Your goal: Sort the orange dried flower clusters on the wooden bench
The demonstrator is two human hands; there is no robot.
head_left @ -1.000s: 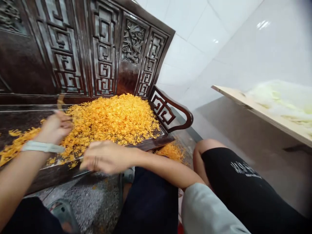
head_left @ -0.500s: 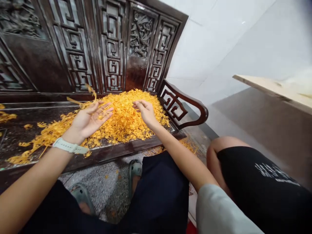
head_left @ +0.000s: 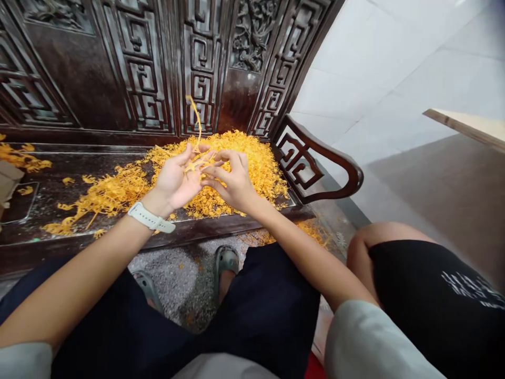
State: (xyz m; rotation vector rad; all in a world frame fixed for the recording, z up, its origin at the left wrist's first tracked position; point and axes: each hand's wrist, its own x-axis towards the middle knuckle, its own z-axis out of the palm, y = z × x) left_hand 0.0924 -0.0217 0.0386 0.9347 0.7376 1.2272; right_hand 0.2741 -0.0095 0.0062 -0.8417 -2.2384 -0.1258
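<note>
My left hand (head_left: 177, 176) is palm up above the bench, fingers curled around a thin yellow plastic strand (head_left: 198, 123) whose bent end sticks up past the fingertips. Close against it, my right hand (head_left: 239, 184) has its thumb and fingers bent in at the yellow bits over the left palm. What exactly the right fingertips pinch is too small to make out. Beneath and behind both hands lies a heap of small yellow plastic pieces (head_left: 262, 163) with claw-like prongs. A looser spread of the same pieces (head_left: 118, 192) trails off leftward.
The dark carved bench (head_left: 84, 163) has a curved armrest (head_left: 349, 166) at right. A cardboard box (head_left: 10, 181) stands at the far left. Yellow scraps (head_left: 311, 231) lie on the floor. Another person's leg (head_left: 418, 268) is close on my right, below a wooden board (head_left: 465, 123).
My hands have come together; the right one has moved in to the left palm. The yellow strand now points upward. The view has shifted, showing the box at left.
</note>
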